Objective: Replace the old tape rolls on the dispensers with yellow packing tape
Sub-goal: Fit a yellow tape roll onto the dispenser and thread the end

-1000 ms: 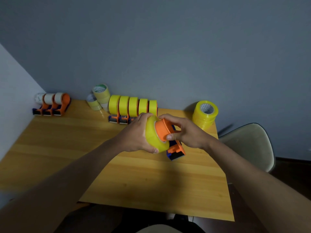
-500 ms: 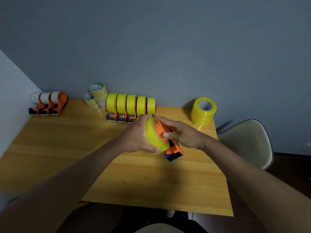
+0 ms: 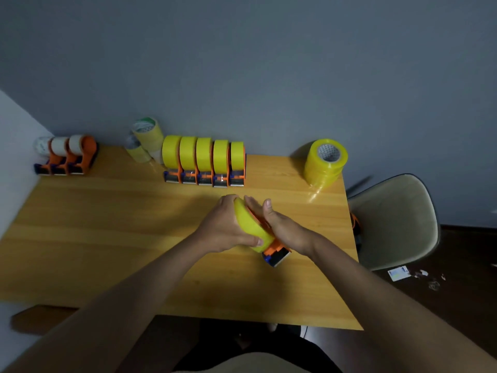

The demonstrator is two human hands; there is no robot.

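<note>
Right now the left hand [image 3: 224, 230] wraps its fingers and thumb round the rim of the yellow tape roll [image 3: 250, 226], a full grip on the roll, just below the centre of the frame over the table [image 3: 107, 224]. Flat against the roll's far face lies the right hand [image 3: 279, 227], fingers straight, pressing rather than clasping; the orange dispenser [image 3: 277, 251] sits under that palm, its blade end poking out toward the lower right. Roll and dispenser meet face to face, so the roll's axis runs roughly from one palm to the other (tilted, from lower left to upper right). Seating the roll likely calls for a squeeze along that line. Loaded dispensers [image 3: 204, 162] stand in a row behind.
</note>
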